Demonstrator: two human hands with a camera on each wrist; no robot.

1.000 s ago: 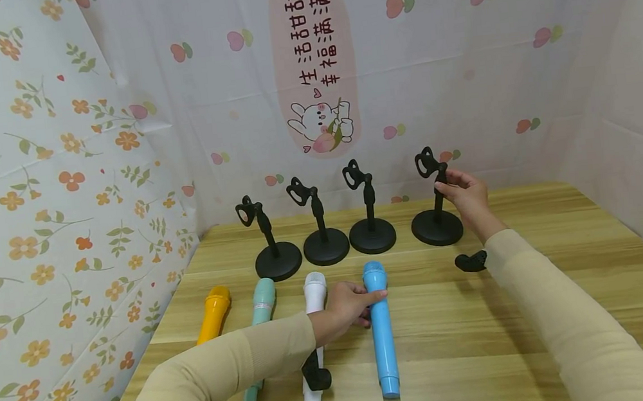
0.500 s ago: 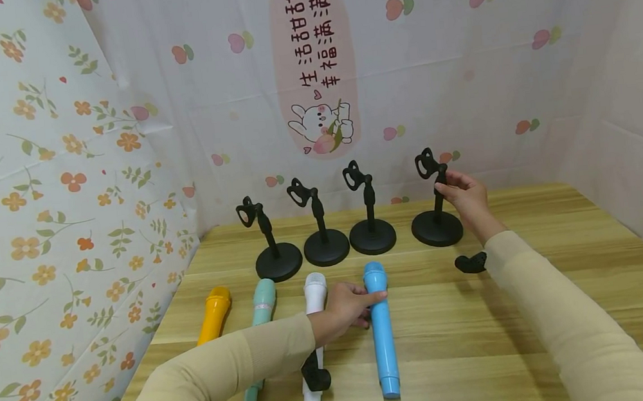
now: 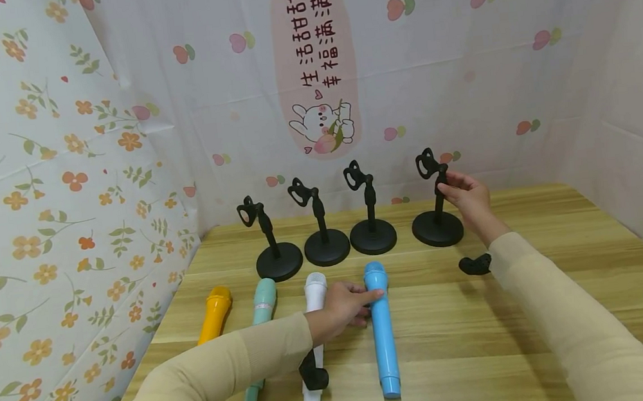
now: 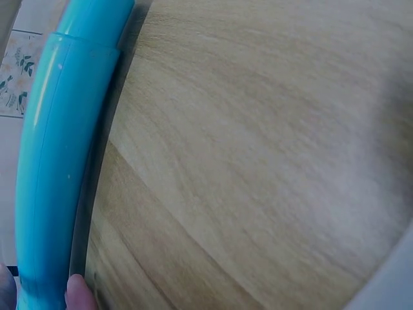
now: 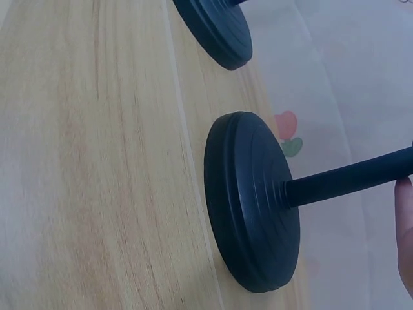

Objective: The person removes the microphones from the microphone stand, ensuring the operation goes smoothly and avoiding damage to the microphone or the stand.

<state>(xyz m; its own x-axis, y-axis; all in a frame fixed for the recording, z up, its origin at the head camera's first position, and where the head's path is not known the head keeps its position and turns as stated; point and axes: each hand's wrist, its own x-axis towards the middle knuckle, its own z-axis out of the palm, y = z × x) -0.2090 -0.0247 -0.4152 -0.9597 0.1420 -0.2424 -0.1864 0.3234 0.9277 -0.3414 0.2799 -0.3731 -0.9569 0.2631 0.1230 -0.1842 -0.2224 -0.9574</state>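
Note:
A light blue microphone lies lengthwise on the table, its head toward the back. My left hand holds it just below the head, thumb along the near side; in the left wrist view, fingertips show at both sides of the blue body. At the back right, my right hand pinches the upright post of a black desktop microphone stand, which stands upright on its round base with an unfilled clip on top. The right wrist view shows that base and post close up, with one finger at the post.
Three similar black stands stand in a row to the left. White, mint green and orange microphones lie on the wooden table, partly under the left arm. A patterned cloth hangs behind.
Almost nothing differs. The left hand has shifted very slightly left along the blue microphone, and the right forearm slightly right. The stands and microphones stay in place.

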